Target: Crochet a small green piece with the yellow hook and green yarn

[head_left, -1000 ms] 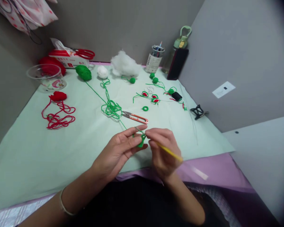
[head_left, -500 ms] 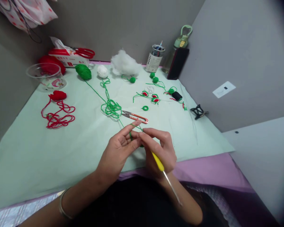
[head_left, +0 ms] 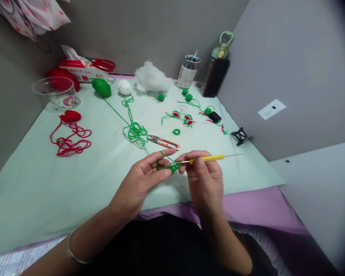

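Observation:
My left hand [head_left: 142, 178] pinches a small green crocheted piece [head_left: 175, 168] between thumb and fingers, with green yarn looped round its fingers. In my right hand [head_left: 205, 178] is a crochet hook with a yellow handle [head_left: 208, 158], held nearly level, its metal tip at the green piece. A strand runs from my left hand toward a loose tangle of green yarn [head_left: 135, 132]. Just beyond my fingers lie orange thread snips [head_left: 165, 143], and a small green ring [head_left: 176, 132] rests behind them.
Red yarn [head_left: 71, 142] and a clear tub [head_left: 56, 94] are at the left. Along the back stand a tissue box [head_left: 84, 72], white stuffing [head_left: 151, 78], a pen jar [head_left: 187, 73] and a phone [head_left: 216, 78]. Small crocheted pieces [head_left: 188, 119] lie right of centre.
My right hand has turned and moved slightly right, swinging the hook from pointing down toward me to nearly level. The green piece now shows more clearly between my hands.

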Motion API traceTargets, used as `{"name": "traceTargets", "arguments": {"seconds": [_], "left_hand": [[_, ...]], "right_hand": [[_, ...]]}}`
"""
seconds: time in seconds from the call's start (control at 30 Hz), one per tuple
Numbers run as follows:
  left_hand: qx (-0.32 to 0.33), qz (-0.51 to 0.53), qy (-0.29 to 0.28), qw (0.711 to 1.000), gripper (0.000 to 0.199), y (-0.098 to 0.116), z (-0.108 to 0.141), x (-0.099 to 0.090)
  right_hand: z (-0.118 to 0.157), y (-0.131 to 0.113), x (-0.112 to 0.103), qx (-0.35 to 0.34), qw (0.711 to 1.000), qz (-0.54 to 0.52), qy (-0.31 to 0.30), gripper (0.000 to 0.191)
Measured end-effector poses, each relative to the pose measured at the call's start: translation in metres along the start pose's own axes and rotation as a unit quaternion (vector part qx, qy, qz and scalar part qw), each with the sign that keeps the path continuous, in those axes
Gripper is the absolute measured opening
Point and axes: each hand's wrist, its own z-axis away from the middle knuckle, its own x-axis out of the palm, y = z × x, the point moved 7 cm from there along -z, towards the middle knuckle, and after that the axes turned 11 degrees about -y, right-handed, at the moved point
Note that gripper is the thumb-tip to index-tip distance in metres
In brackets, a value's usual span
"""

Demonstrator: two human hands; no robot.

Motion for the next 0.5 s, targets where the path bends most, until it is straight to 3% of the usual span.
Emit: {"name": "traceTargets", "arguments": {"seconds": [0.27, 0.5], "left_hand": [[0.008, -0.039, 0.003, 0.999, 0.032, 0.008, 0.002, -0.002], [0.019, -0.030, 0.020, 0.999, 0.031, 0.006, 0.003, -0.005]], "right_hand": [[0.000, -0.008, -0.001, -0.007, 0.999, 0.022, -0.035, 0.022], [0.010, -0.021, 0.005, -0.059, 0.981, 0.182, -0.041, 0.022]]}}
